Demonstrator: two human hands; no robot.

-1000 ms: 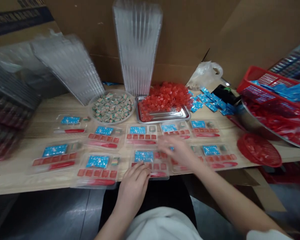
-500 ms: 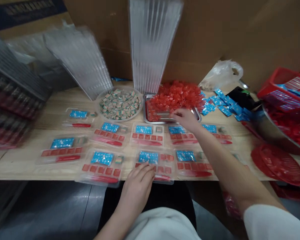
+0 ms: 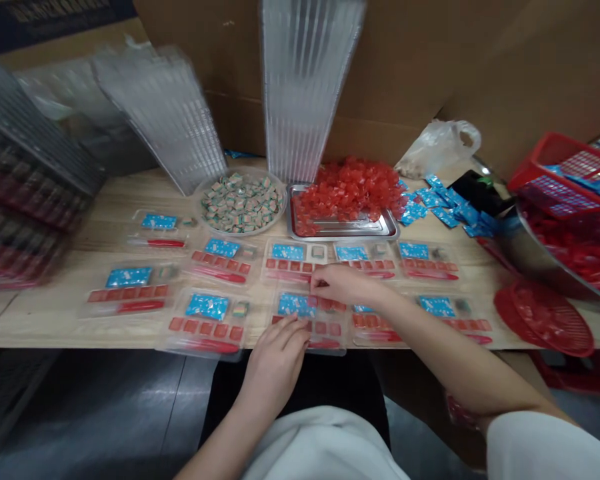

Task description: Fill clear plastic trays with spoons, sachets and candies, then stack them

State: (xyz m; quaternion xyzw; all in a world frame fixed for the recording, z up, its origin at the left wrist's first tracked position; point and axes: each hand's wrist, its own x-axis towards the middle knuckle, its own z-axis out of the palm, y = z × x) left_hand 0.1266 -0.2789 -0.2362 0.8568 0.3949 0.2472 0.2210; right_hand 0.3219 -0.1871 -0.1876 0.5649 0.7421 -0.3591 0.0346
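Note:
My left hand [image 3: 279, 357] lies on the near edge of a clear plastic tray, its fingers stretched over the row of red squares. That tray holds a blue printed packet [image 3: 297, 305] and a red pen-shaped piece [image 3: 325, 344]. Over the tray's upper right, my right hand [image 3: 337, 283] is pinched, with a small translucent red piece [image 3: 313, 301] at its fingertips. Behind it stands a metal tray [image 3: 350, 229] with a heap of red translucent pieces [image 3: 357, 187]. To its left is a round dish [image 3: 283, 208] of small striped blocks [image 3: 243, 203].
Several similar filled trays [image 3: 206, 323] lie in two rows. Stacks of clear trays [image 3: 313, 87] lean at the back and left. Loose blue packets [image 3: 445, 205], a red basket [image 3: 555, 177], a metal bowl [image 3: 527, 247] and a red colander [image 3: 583, 333] sit at the right.
My right hand has moved from the metal tray toward me and left, over the clear tray. My left hand stays about where it was.

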